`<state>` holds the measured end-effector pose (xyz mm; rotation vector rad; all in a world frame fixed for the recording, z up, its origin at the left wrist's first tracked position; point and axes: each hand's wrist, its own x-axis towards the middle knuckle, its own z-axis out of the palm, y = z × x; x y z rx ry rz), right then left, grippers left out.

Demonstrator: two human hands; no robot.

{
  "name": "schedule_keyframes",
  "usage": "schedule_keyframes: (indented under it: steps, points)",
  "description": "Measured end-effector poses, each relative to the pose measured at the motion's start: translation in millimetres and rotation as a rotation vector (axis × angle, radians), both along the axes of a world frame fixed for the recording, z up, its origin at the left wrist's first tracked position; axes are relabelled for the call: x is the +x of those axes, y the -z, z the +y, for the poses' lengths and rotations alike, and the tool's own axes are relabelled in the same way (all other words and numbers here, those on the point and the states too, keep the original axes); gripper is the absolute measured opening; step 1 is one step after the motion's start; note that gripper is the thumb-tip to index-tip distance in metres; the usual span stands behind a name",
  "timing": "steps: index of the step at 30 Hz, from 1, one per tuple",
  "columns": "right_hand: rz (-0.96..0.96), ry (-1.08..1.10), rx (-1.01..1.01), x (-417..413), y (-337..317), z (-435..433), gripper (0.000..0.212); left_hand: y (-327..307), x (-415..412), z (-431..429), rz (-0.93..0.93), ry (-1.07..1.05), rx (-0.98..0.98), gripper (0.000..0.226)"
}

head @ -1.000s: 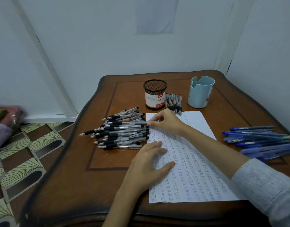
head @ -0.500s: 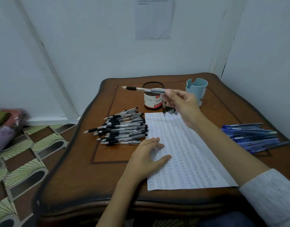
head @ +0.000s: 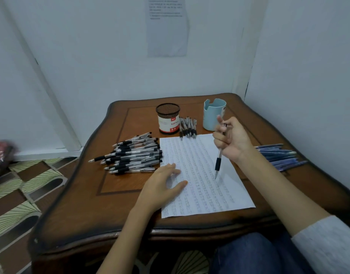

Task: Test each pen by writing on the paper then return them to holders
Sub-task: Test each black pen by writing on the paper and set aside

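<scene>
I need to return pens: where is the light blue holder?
In the head view, the light blue holder stands upright at the back right, just behind the right hand, with a short row of black pens on its left.

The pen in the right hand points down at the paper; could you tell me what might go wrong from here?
The right hand grips the pen high, far from its tip, so the stroke may wobble.
The paper is already densely written, so a new mark may be hard to spot.
Only the left hand pins the paper, near its left edge; it may pivot.
</scene>
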<state>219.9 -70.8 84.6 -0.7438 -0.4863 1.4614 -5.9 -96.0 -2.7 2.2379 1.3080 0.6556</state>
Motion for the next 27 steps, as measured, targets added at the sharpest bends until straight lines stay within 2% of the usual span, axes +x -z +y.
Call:
schedule_keyframes:
  steps: [3, 7, 10, 12, 14, 16, 19, 22, 25, 27]
  points:
    - [0.022, 0.007, -0.003, 0, 7, -9, 0.020, -2, 1, -2, 0.023, -0.001, 0.010, 0.048]
    - [-0.136, 0.017, -0.014, 1, 10, -23, 0.017, -3, 1, -8, 0.061, 0.014, 0.011, 0.056]
    - [-0.018, -0.064, -0.100, 6, 14, -35, 0.030, -3, 1, -10, 0.080, 0.019, 0.019, 0.058]
    - [-0.066, -0.118, -0.151, 11, 22, -42, 0.048, -3, 2, -10, 0.088, 0.023, 0.021, 0.059]
    - [-0.105, -0.123, -0.188, 16, 28, -50, 0.058, -3, 2, -10, 0.095, 0.031, 0.027, 0.060]
    - [-0.090, -0.090, -0.215, 21, 33, -56, 0.053, -3, 2, -11, 0.088, 0.040, 0.031, 0.061]
    - [-0.195, -0.070, -0.170, 26, 42, -66, 0.020, -2, 1, -11, 0.085, 0.049, 0.035, 0.066]
    - [-0.311, -0.012, -0.136, 29, 54, -73, 0.034, 0, 1, -9, 0.094, 0.062, 0.038, 0.077]
    - [-0.316, 0.021, -0.123, 27, 60, -81, 0.022, 0, 1, -8, 0.100, 0.060, 0.037, 0.090]
    - [-0.421, 0.015, -0.114, 24, 60, -87, 0.018, 0, 2, -8, 0.102, 0.057, 0.038, 0.092]
